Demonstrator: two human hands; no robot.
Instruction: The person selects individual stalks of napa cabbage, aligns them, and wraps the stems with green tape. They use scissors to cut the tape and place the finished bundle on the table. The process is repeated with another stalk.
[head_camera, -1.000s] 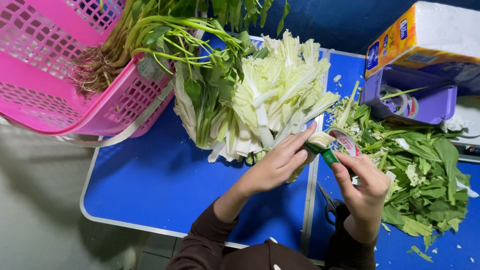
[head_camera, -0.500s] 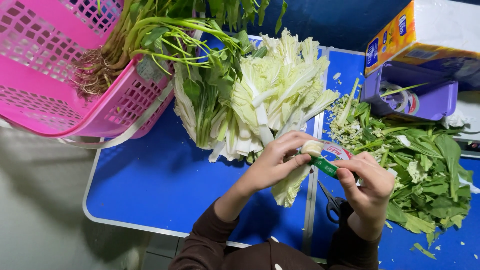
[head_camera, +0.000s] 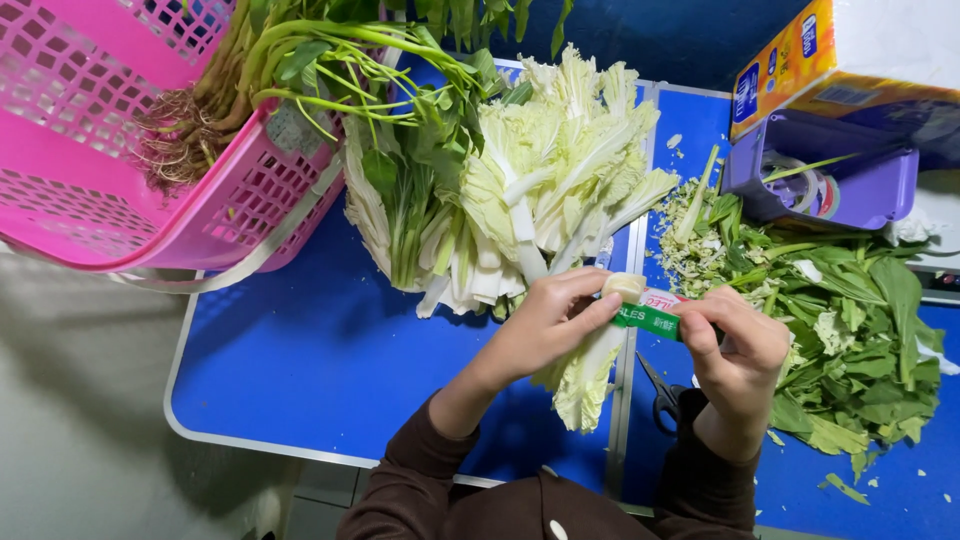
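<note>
Closest to the body: gripped a pale cabbage bunch (head_camera: 585, 385) at its stem end with the left hand (head_camera: 545, 320), fingers closed round it, leaf tips hanging over the blue table (head_camera: 300, 370). Pinched a green-and-white tape strip (head_camera: 650, 318) in the right hand (head_camera: 735, 345), thumb and forefinger closed on it, strip touching the stem. Judged as the banding step, tape laid on but not yet wrapped round. Called next for steady tension on the strip and a firm hold on the stem. Left black scissors (head_camera: 662, 395) lying just under the right wrist. Farther off: stacked cabbage (head_camera: 560, 170), green trimmings (head_camera: 850, 330), a purple tape dispenser (head_camera: 820, 185), a pink basket (head_camera: 120, 200) of rooted greens.
</note>
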